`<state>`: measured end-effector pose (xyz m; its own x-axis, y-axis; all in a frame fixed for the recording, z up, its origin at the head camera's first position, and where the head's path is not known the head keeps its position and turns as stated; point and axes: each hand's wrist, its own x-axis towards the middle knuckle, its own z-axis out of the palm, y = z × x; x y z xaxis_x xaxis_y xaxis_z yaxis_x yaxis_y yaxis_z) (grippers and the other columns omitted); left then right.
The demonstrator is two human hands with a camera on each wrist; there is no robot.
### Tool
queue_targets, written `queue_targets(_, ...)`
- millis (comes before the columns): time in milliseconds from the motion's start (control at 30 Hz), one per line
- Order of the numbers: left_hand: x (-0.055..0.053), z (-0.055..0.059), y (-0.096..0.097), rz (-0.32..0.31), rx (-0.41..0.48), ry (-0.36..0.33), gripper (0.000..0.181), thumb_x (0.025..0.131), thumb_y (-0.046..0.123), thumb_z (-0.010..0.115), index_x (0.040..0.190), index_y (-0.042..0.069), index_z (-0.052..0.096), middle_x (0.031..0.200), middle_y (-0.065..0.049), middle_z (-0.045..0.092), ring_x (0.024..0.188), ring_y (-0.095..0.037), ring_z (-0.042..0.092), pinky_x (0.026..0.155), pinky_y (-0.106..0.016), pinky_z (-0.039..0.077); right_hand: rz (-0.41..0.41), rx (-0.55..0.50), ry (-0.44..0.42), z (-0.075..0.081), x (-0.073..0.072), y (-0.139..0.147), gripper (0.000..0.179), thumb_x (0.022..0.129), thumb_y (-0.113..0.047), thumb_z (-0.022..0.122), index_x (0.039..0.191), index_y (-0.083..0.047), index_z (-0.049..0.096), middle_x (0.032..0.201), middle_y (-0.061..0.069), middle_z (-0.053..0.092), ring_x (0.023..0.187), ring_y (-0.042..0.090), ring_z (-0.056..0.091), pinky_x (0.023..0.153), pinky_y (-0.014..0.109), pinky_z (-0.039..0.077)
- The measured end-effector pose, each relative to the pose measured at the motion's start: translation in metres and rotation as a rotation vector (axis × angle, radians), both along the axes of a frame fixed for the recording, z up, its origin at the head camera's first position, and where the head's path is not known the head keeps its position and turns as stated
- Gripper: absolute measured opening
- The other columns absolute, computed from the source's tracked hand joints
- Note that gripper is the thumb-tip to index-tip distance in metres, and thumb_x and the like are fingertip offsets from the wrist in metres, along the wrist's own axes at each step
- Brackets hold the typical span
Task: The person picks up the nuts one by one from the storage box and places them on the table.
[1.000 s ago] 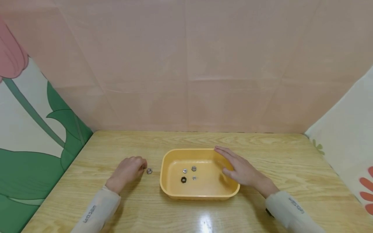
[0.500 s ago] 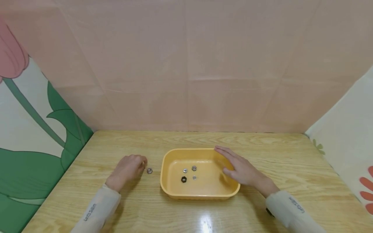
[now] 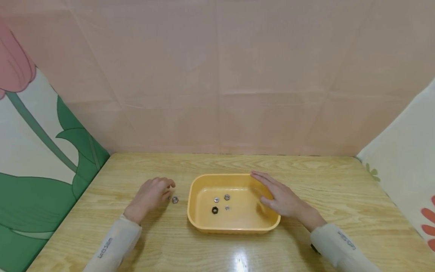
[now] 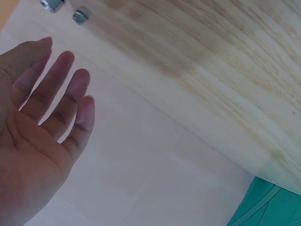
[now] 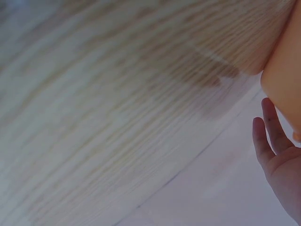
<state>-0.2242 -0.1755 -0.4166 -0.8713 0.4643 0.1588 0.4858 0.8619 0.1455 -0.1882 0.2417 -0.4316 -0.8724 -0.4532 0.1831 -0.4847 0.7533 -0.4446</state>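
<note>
My left hand point(image 3: 149, 198) is just above the table, left of the tray, its fingers spread and loosely bent. In the left wrist view that hand point(image 4: 44, 122) holds nothing. Two metal nuts lie on the wood close to its fingertips, a larger nut point(image 3: 175, 200) and a smaller nut point(image 4: 80, 16). A yellow plastic tray point(image 3: 234, 229) stands in the middle. Inside it are a black nut point(image 3: 215, 210) and several silver nuts point(image 3: 227, 197). With straight fingers my right hand point(image 3: 285, 198) rests against the tray's right side, as the right wrist view also shows.
The light wooden table point(image 3: 163, 241) meets a plain pinkish backdrop point(image 3: 217, 94) at its back edge. Flower-patterned cloth point(image 3: 44, 124) borders the left side, and white cloth point(image 3: 404, 162) the right. A small dark object point(image 3: 314, 248) shows beneath the right sleeve.
The left fingers, earlier curled together beside the larger nut, have spread and lifted slightly; the smaller nut lies on the table by them. The right hand and tray stay put.
</note>
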Motion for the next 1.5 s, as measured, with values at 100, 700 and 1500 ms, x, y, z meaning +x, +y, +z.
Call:
queue_targets(100, 0.0, 0.001, 0.002, -0.013, 0.022, 0.008, 0.017, 0.084, 0.007, 0.076, 0.1, 0.011, 0.072, 0.096, -0.004, 0.075, 0.083, -0.021, 0.068, 0.072, -0.039, 0.055, 0.0, 0.0, 0.001, 0.0, 0.0, 0.0, 0.074, 0.087, -0.013, 0.064, 0.154, -0.014, 0.033, 0.16, 0.011, 0.033, 0.142, 0.041, 0.039, 0.106, 0.068, 0.036)
queue_targets(700, 0.001, 0.007, 0.017, -0.118, 0.126, 0.117, 0.019, 0.084, 0.009, 0.077, 0.101, 0.014, 0.072, 0.099, 0.0, 0.075, 0.085, -0.019, 0.07, 0.072, -0.037, 0.056, -0.005, -0.003, -0.003, 0.001, 0.0, 0.0, 0.074, 0.086, -0.013, 0.064, 0.154, -0.014, 0.034, 0.161, 0.009, 0.033, 0.143, 0.04, 0.038, 0.108, 0.067, 0.035)
queue_targets(1500, 0.003, 0.021, 0.043, -0.156, 0.153, 0.152, 0.013, 0.087, 0.012, 0.075, 0.1, 0.017, 0.075, 0.099, 0.003, 0.076, 0.085, -0.014, 0.07, 0.075, -0.035, 0.057, -0.002, 0.005, 0.004, -0.001, -0.001, 0.0, 0.074, 0.087, -0.013, 0.064, 0.154, -0.015, 0.033, 0.161, 0.011, 0.033, 0.142, 0.041, 0.039, 0.107, 0.068, 0.036)
